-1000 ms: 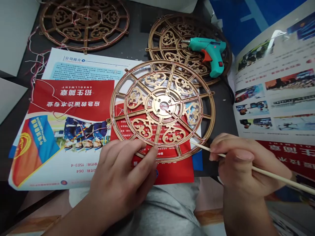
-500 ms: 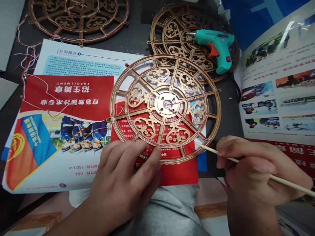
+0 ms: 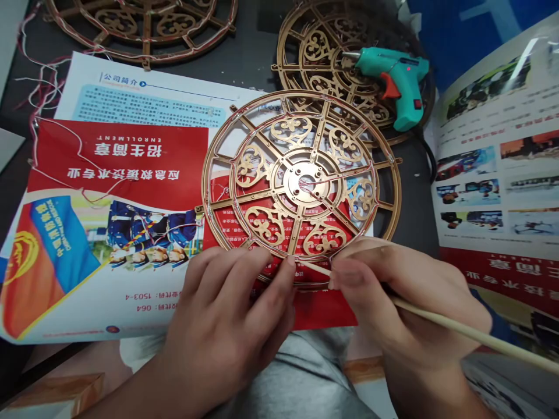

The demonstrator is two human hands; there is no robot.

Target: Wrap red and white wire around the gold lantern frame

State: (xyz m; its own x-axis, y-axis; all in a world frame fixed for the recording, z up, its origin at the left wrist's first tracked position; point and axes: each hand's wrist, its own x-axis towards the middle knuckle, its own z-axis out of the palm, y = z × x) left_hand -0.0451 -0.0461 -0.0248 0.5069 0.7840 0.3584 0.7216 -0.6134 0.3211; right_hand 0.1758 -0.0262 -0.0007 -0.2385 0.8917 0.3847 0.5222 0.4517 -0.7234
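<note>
A gold openwork wheel frame (image 3: 301, 218) with spokes and scroll ornaments lies on the printed leaflets, thin pinkish wire running along its rings. My left hand (image 3: 244, 308) grips the frame's near rim, fingers bent over it, one fingertip pressed by the inner ring. Between the fingers of my right hand (image 3: 406, 291) is a thin wooden stick (image 3: 463, 329), held like a pen. The stick's tip touches or nearly touches the ring beside my left fingertip. My fingers hide part of the near rim.
A teal glue gun (image 3: 408, 87) with an orange trigger rests on stacked gold frames (image 3: 317, 43) at the back right. Another frame (image 3: 146, 35) lies back left, near tangled wires (image 3: 46, 87). A red and white leaflet (image 3: 117, 145) is underneath; an open brochure (image 3: 476, 139) stands right.
My right hand has moved left, bringing the stick's tip from the frame's right front to my left fingertip. My left hand keeps its place on the rim. The view has shifted slightly.
</note>
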